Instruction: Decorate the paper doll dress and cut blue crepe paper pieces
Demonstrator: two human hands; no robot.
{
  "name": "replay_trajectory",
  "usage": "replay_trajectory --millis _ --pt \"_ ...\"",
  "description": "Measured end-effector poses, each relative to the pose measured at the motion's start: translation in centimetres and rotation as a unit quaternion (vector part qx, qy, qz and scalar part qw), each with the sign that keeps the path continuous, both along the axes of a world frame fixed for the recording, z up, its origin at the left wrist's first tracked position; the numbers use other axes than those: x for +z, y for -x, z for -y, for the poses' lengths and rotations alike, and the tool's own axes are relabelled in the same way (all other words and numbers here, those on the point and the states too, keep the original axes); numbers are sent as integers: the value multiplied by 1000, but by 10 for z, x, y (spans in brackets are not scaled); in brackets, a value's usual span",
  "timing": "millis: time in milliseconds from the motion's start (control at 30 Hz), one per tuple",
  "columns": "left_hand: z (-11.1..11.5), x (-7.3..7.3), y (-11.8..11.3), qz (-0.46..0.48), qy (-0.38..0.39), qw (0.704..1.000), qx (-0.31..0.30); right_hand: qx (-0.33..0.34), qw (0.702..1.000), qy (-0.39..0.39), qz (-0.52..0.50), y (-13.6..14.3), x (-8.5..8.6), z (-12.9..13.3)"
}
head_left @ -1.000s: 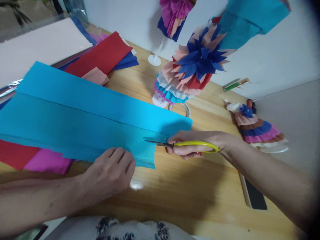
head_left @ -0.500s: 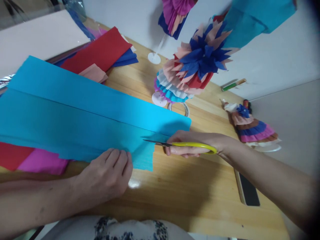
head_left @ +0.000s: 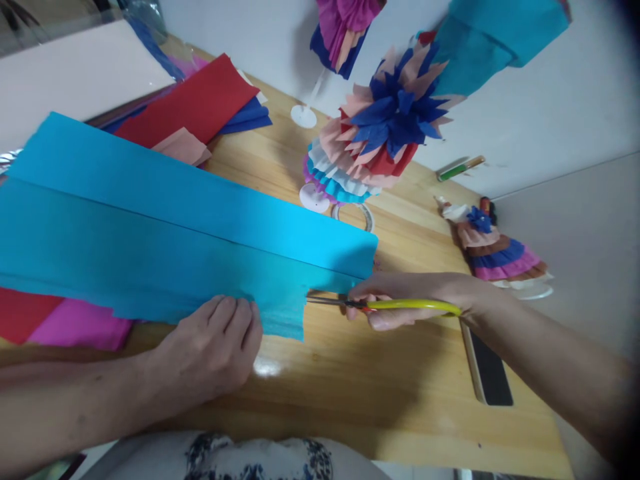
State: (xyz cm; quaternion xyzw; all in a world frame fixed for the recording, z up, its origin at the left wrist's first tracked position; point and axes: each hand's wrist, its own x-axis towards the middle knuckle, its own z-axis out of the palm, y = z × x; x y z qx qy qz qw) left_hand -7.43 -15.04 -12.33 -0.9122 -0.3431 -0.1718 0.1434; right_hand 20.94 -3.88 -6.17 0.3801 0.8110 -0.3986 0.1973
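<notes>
A long folded sheet of blue crepe paper (head_left: 200, 207) stretches across the table from the left. My left hand (head_left: 225, 343) is closed on its near edge, fingers curled over the paper. In my right hand (head_left: 395, 293) are scissors (head_left: 415, 305) with yellow handles and dark blades. The blade tips point left, at the right edge of the paper's lower layer, just above its near corner. The upper layer reaches farther right than the lower one there.
Red crepe paper (head_left: 195, 100) and a white sheet (head_left: 85, 80) lie at the back left. A ruffled paper dress (head_left: 370, 147) with a blue flower stands behind, near a tape roll (head_left: 367, 217). Another striped paper dress (head_left: 505, 250) and a phone (head_left: 487, 367) are on the right.
My right hand has drawn the scissors to the right, so the blades have come off the paper to its edge. My left hand stays in place on the paper.
</notes>
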Motion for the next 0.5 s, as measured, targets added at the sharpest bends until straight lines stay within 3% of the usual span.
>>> replay_trajectory --millis 33,100,233,300,367,433,500 --pt "0 0 0 2 0 1000 2 23 998 56 -6 -3 4 1" --pt "-1 0 1 9 1 1000 6 27 997 65 -22 -11 12 4" --pt "-4 1 4 15 21 1000 3 16 990 -141 -11 -24 18 18" --pt "-5 2 6 13 30 999 0 42 957 -286 4 -26 13 27" --pt "-6 4 6 14 32 999 -1 91 906 -412 33 -25 3 34" --pt "-8 5 7 15 39 999 -2 141 853 -502 37 -22 -8 38" --pt "-8 8 7 19 45 999 2 174 819 -547 18 -17 -18 38"
